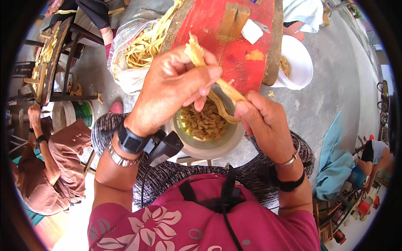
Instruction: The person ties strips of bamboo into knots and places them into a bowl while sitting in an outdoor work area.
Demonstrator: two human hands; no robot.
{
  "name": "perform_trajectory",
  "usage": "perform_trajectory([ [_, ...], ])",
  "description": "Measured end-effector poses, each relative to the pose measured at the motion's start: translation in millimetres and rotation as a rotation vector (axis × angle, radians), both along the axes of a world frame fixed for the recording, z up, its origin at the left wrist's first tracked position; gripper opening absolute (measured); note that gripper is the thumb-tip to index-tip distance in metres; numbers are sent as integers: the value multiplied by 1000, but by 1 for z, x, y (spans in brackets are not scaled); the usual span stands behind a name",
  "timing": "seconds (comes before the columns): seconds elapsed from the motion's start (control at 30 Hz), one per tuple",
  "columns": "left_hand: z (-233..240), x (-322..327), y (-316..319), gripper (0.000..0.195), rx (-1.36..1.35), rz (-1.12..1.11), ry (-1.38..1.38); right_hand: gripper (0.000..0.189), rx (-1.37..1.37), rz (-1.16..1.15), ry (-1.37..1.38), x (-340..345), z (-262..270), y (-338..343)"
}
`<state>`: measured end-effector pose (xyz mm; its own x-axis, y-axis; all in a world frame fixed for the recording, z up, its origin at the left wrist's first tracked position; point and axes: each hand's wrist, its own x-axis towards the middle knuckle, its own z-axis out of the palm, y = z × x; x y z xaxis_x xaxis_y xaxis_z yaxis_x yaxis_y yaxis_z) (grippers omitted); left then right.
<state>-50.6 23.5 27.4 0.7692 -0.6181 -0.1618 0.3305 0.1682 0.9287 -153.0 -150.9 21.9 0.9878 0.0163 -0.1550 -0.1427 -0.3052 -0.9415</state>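
Observation:
A pale yellow, fibrous plant strip (230,90) stretches at a slant between my two hands. My left hand (166,86) grips it near its frayed upper end, which sticks up past my thumb. Farther down, my right hand (267,120) pinches the strip between thumb and fingers. A looser ribbon of the same stuff (220,105) hangs in a curve from beside my right fingers, over a round tub (204,153) between my knees. Many short cut pieces (204,124) lie in the bottom of the tub. My left hand hides part of the tub's far rim.
Ahead stands a red-topped wooden bench (201,25) with a wooden block (234,20), a white object (252,32) and a metal blade (263,26). A plastic bag (121,67) holds long strips. At right is a white bucket (303,62). A person in brown (40,185) sits left.

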Motion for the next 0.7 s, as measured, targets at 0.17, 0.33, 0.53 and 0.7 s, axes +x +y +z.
perform_trajectory([
  [0.17, 9, 6, -20, 9, -13, 6, -120, 27, 138, -79, -44, 4, 3, -15],
  [0.33, 21, 8, -28, 12, -44, 79, -211, 30, 14, -19, -129, 16, 20, -34],
  [0.53, 32, 20, -31, 7, -152, 89, -275, 22, -14, -3, -293, 40, 33, -45],
  [0.7, 17, 25, -34, 7, -130, 160, -260, 22, -162, -44, -422, 53, 10, -44],
])
